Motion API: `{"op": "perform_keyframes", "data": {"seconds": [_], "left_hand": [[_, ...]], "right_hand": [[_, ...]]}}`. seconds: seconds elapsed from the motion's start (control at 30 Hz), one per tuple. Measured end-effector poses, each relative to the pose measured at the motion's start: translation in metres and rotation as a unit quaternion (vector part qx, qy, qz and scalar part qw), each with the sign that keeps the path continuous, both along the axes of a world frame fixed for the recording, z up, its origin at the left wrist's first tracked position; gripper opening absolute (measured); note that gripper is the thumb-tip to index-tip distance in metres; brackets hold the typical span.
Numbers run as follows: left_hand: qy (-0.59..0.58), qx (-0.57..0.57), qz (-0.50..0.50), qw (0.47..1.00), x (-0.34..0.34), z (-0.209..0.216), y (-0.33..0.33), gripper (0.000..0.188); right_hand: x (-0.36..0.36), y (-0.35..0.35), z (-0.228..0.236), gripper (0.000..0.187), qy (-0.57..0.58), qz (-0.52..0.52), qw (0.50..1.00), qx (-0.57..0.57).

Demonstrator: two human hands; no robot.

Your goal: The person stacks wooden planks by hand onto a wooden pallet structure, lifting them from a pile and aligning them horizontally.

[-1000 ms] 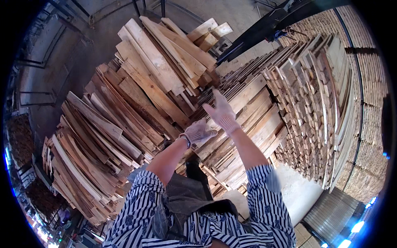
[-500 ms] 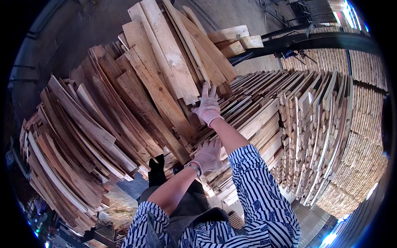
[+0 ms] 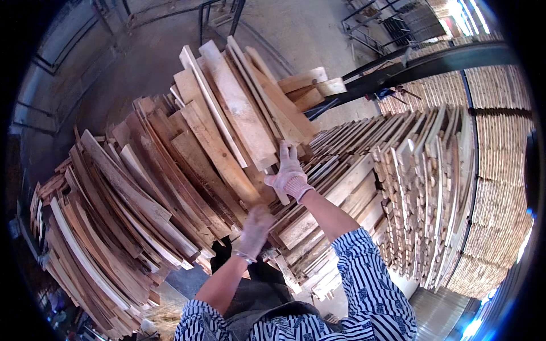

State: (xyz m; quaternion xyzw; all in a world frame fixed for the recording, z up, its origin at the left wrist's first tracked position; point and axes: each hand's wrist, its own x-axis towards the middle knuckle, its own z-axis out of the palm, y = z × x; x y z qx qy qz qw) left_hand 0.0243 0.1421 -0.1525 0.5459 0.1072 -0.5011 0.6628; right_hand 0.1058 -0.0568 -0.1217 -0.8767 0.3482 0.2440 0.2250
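Observation:
My right hand (image 3: 289, 171), in a pale pink glove, is at the near end of the leaning wooden boards. Its thumb and fingers are around a narrow wooden board (image 3: 281, 194), whose end shows below the palm. Just left of it, a wide pale board (image 3: 242, 105) leans with its lower end near my thumb. My left hand (image 3: 254, 227), gloved too and smeared by motion, is beside the lower end of a yellowish board (image 3: 219, 153); its fingers cannot be made out.
Many rough brown boards (image 3: 148, 176) lean in a row to my left. To the right stand tight board stacks (image 3: 421, 193), with pale stacks (image 3: 497, 199) behind. A dark metal beam (image 3: 432, 65) crosses at the far right. Metal frames (image 3: 222, 17) stand on the floor beyond.
My left hand has moved left, away from the stacked boards and toward the leaning ones. My right hand stays at the board ends, and a board end now shows beneath it. The view has shifted.

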Motion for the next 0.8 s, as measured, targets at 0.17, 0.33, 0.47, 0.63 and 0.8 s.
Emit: {"op": "perform_keyframes", "data": {"seconds": [0.17, 0.33, 0.47, 0.63, 0.8], "left_hand": [[0.226, -0.167, 0.192, 0.94, 0.087, -0.032, 0.004, 0.062], [0.267, -0.287, 0.171, 0.904, 0.116, 0.027, -0.021, 0.067], [0.285, -0.3, 0.171, 0.894, 0.079, 0.032, -0.01, 0.065], [0.327, -0.308, 0.154, 0.88, 0.061, 0.086, -0.005, 0.066], [0.338, -0.332, 0.117, 0.873, -0.014, 0.152, -0.029, 0.071]], "right_hand": [[-0.016, 0.021, 0.083, 0.129, -0.044, -0.061, 0.992, 0.103], [-0.09, 0.083, 0.131, 0.125, -0.192, -0.174, 0.877, 0.404], [-0.111, 0.086, 0.159, 0.118, -0.047, -0.196, 0.906, 0.372], [-0.118, -0.005, 0.134, 0.103, -0.031, -0.164, 0.972, 0.164], [-0.108, -0.018, 0.114, 0.095, -0.069, -0.243, 0.929, 0.271]]}}
